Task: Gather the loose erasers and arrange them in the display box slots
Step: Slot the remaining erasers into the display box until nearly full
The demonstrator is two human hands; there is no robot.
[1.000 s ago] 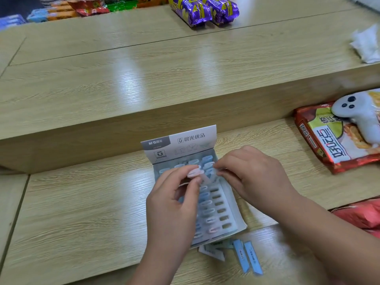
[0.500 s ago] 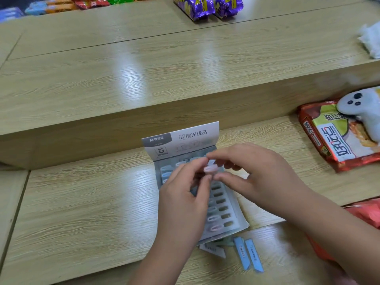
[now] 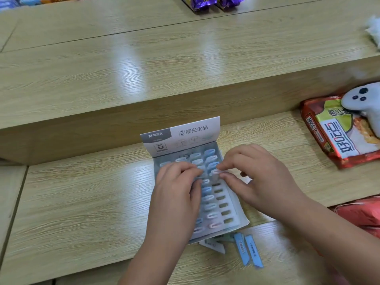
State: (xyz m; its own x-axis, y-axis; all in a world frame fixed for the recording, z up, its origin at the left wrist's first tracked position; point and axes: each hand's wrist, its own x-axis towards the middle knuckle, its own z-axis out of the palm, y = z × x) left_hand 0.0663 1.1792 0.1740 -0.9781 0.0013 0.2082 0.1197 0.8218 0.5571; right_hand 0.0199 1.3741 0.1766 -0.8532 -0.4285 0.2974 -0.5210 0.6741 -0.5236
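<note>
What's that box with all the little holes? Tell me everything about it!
The box looks like pale grey cardboard, lying on the wooden table with its printed white lid standing up behind. Rows of slots hold pastel erasers; several right-column slots are empty. The left hand rests on it; the right hand pinches an eraser there.

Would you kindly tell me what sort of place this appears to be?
Probably a small shop: stepped wooden shelves hold sealed snack packets, and a branded display box of erasers stands on the lower shelf, like goods set out for sale.
</note>
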